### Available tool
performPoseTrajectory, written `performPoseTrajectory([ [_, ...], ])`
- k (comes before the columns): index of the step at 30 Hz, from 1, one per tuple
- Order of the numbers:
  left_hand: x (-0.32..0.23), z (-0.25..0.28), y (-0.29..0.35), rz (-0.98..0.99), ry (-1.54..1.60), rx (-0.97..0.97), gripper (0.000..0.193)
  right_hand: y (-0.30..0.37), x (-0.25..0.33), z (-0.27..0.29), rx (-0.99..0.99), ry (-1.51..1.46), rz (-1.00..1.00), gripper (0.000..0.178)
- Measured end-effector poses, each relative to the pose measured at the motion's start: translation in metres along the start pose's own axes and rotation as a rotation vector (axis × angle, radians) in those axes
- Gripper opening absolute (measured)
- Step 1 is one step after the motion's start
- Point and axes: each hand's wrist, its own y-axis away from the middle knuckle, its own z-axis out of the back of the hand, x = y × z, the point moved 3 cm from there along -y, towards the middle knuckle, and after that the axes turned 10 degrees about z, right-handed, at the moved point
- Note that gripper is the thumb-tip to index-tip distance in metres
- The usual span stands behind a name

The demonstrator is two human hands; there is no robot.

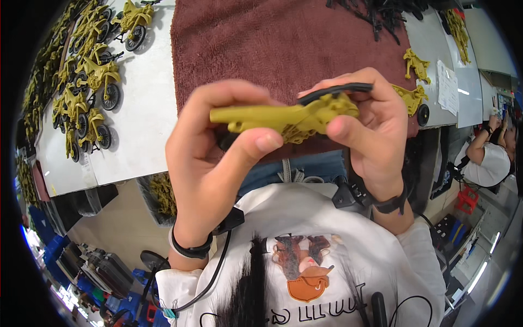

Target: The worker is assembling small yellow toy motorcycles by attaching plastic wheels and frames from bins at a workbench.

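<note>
A mustard-yellow toy motorcycle body (267,117) is held sideways in front of my chest, above the near edge of the cloth. My left hand (201,147) is closed around its left end, thumb pressed along the near side. At the other end my right hand (381,125) grips it between thumb and fingers. A slim black plastic part (338,91) lies along the top of the body by my right fingers. Whether it is attached cannot be seen. Something dark shows under the body behind my left thumb, mostly hidden.
A brown towel (234,49) covers the middle of the white table (144,131). Several yellow toy motorcycles with black wheels (103,76) stand at the left. Black parts (387,16) are heaped at the far right, near loose yellow bodies (417,65). Another person (485,158) sits farther right.
</note>
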Motion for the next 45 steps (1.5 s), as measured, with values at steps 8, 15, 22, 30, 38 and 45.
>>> performPoseTrajectory([
  [8, 0.012, -0.006, 0.003, -0.140, -0.003, -0.071, 0.029, 0.004, -0.011, 0.004, -0.091, -0.462, -0.046, 0.038],
  [15, 0.017, -0.004, 0.008, -0.232, 0.152, -0.060, 0.034, 0.008, -0.010, -0.003, 0.121, -0.182, 0.054, 0.045],
  [22, 0.012, -0.006, 0.010, -0.511, -0.225, -0.163, 0.028, 0.004, 0.004, -0.021, 0.192, 0.198, 0.315, 0.030],
  [30, 0.003, -0.002, 0.018, -0.631, -0.196, -0.155, 0.034, 0.007, 0.011, -0.030, 0.050, 0.219, 0.467, 0.025],
  [38, 0.003, 0.023, 0.005, 0.006, -0.083, 0.298, 0.036, 0.001, 0.017, -0.040, 0.294, 0.450, 0.209, 0.067],
  [45, -0.010, 0.106, 0.008, -0.199, -0.068, -0.519, 0.052, 0.012, 0.059, -0.006, 1.028, 0.016, 0.232, 0.041],
])
